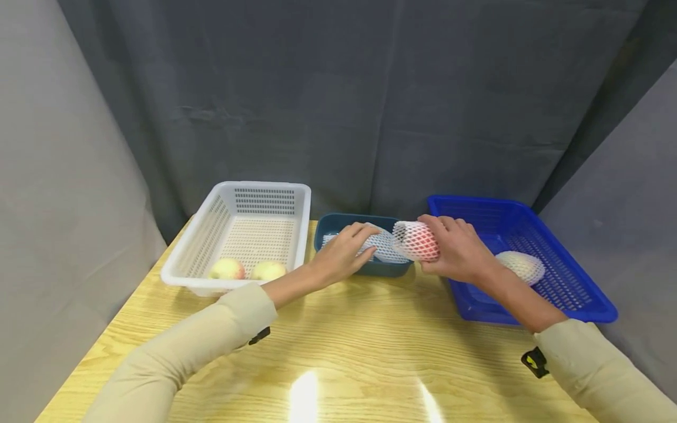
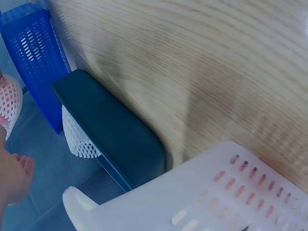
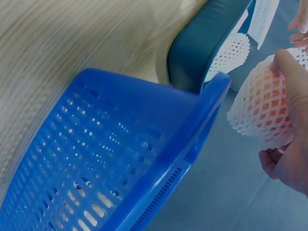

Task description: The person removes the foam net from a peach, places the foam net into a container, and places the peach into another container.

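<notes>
My right hand grips a reddish apple wrapped in a white foam net; the net's loose end points left. The wrapped apple hangs between the small teal bin and the blue basket. My left hand is over the teal bin, palm down, its thumb and fingers apart and softly bent. White foam nets lie in that bin beneath and beside these fingers. In the right wrist view, the left fingertips come close to the net around the apple.
At left stands a white slotted basket with two bare yellow-red apples near its front wall. Another net-wrapped fruit sits in the blue basket, partly behind my right forearm. A dark curtain hangs behind the wooden table.
</notes>
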The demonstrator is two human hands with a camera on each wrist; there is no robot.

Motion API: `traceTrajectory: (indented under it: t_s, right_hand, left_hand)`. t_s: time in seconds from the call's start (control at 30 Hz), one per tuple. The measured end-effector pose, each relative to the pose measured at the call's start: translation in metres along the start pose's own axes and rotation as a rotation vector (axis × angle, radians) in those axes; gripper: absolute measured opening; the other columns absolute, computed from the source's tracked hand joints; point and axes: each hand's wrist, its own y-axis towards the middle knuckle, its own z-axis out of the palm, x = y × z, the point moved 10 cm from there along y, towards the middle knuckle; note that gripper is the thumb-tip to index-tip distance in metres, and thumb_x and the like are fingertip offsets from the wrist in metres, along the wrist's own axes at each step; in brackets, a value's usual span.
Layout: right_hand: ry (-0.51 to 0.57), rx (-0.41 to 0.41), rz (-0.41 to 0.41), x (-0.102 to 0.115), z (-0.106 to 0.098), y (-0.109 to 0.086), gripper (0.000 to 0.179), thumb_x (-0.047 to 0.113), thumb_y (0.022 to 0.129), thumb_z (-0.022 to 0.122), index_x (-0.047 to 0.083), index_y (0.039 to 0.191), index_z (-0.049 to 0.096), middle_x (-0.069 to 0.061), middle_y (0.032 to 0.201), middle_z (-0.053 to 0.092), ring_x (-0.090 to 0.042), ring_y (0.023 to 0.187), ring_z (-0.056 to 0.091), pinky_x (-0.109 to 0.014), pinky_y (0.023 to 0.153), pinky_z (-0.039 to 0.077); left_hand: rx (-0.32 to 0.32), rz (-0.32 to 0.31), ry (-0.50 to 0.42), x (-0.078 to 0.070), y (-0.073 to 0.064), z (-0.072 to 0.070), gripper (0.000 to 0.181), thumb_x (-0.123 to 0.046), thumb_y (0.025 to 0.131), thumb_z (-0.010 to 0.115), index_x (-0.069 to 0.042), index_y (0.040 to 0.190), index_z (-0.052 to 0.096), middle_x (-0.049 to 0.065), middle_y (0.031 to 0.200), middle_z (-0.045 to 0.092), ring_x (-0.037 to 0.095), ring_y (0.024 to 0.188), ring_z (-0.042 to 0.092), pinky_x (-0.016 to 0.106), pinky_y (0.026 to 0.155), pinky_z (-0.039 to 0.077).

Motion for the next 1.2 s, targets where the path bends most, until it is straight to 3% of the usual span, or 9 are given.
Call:
traceTrajectory:
  t_s: [0.43,0.73,0.97,1.2]
  right_hand:
    - [0.031,0.039,-0.044,0.02,0.014,0.0,0.085,0.033,0.062,0.085,0.009,0.135,0.049,-0.02,0.108,0.062,-0.039,0.086,0.057,-0.055,0.073,0.045]
    - [0.06,0.089,-0.046,0.031,0.028,0.001,0.085,0.035,0.064,0.084,0.01,0.137,0.049,-0.022,0.116,0.061,-0.039,0.094,0.058,-0.057,0.081,0.046]
    - [0.045,0.109,-0.081,0.041,0.042,-0.006,0.087,0.036,0.064,0.086,0.009,0.137,0.049,-0.018,0.104,0.063,-0.035,0.086,0.058,-0.053,0.075,0.048]
    - [0.084,0.104,-0.114,0.051,0.05,-0.009,0.085,0.031,0.062,0.087,0.007,0.135,0.049,-0.02,0.106,0.063,-0.037,0.09,0.061,-0.053,0.075,0.051]
  left_hand:
    - [0.015,-0.057,-0.022,0.006,-0.017,0.0,0.037,-0.015,0.098,0.066,-0.001,0.131,0.058,0.012,0.125,0.061,0.023,0.114,0.059,0.032,0.095,0.05]
    - [0.005,-0.051,-0.045,0.007,-0.029,0.004,0.038,-0.012,0.095,0.069,0.001,0.129,0.059,0.012,0.122,0.062,0.024,0.113,0.06,0.031,0.098,0.048]
    - [0.019,-0.034,-0.047,0.005,-0.041,0.013,0.038,-0.011,0.095,0.07,0.0,0.13,0.058,0.013,0.123,0.061,0.024,0.115,0.059,0.029,0.1,0.047]
    - [0.023,-0.03,-0.026,0.003,-0.047,0.018,0.039,-0.011,0.093,0.072,0.001,0.128,0.059,0.012,0.12,0.062,0.024,0.112,0.06,0.028,0.099,0.047]
